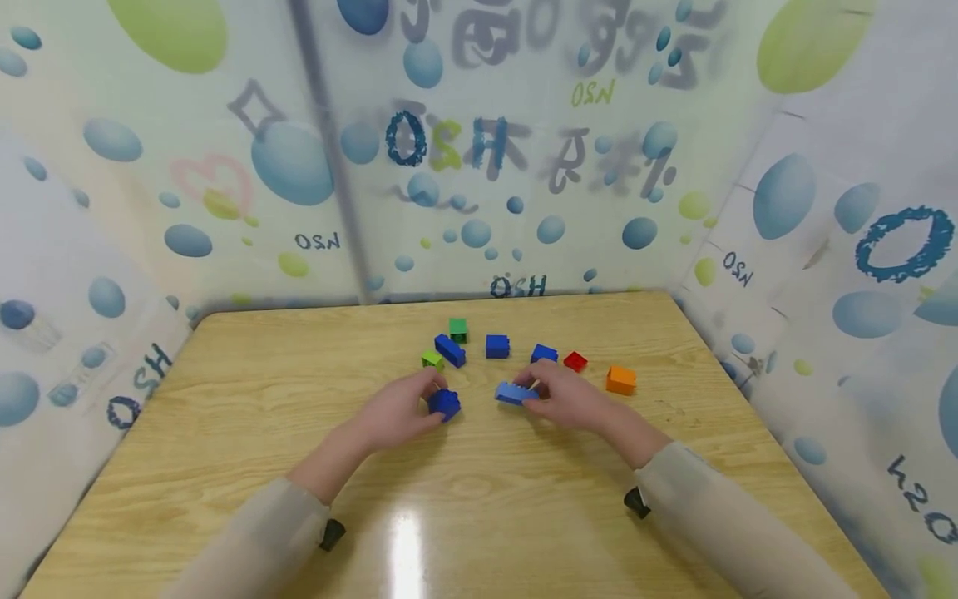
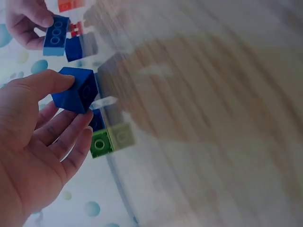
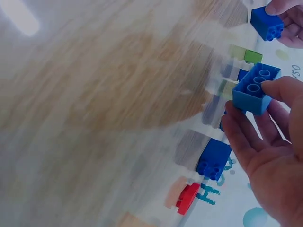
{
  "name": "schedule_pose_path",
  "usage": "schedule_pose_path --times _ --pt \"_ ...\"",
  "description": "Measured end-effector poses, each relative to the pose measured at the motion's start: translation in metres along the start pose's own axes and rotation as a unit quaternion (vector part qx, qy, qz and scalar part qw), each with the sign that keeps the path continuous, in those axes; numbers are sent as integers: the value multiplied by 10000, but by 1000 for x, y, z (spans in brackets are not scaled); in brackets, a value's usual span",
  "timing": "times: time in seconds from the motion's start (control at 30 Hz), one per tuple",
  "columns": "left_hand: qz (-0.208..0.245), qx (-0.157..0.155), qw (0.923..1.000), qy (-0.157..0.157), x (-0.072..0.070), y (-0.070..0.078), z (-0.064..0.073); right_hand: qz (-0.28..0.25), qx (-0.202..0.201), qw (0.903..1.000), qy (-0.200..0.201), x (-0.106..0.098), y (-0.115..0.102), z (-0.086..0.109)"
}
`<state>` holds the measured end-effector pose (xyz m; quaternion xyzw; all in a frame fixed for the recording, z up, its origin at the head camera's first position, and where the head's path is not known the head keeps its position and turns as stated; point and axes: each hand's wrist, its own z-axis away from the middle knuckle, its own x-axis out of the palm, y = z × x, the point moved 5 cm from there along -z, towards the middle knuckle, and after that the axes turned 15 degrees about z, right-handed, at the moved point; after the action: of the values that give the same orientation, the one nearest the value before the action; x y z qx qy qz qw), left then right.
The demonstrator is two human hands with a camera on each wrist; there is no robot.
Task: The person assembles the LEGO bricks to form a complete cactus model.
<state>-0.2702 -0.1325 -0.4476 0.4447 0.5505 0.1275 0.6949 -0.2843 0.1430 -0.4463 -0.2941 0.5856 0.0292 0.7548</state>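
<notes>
Thumb and fingers of the left hand pinch a dark blue brick, and we see the right hand gripping a light blue brick the same way. Both held bricks sit over the middle of the wooden table, near each other with a gap between; whether either one touches the wood, we cannot tell. In the right wrist view we look into the light blue brick's hollow underside, with its row of round tubes.

Just beyond the left hand we find a lime brick, with a long blue brick beside it and a green brick farther back. Between the hands, also farther back, stands a short blue brick. Another blue brick lies just past the right hand's fingers, then a red piece and an orange brick to the right. Around the table we see pale walls printed with blue and green drops and mirrored lettering.
</notes>
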Motion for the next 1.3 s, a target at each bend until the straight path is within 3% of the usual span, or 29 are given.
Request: schedule_pose_path --times 0.23,0.53,0.87,1.3 --pt "533 317 9981 24 14 10 -18 -362 -174 9990 218 -5 2 7" --pt "1063 18 9943 -52 26 13 -26 -746 11 9964 397 -9 4 9" --pt "1454 -194 9891 -124 28 11 -24 -780 -710 9925 614 -7 -14 2" --pt "1922 -392 9801 -287 33 3 -24 -1027 -865 9896 521 10 -31 -10"
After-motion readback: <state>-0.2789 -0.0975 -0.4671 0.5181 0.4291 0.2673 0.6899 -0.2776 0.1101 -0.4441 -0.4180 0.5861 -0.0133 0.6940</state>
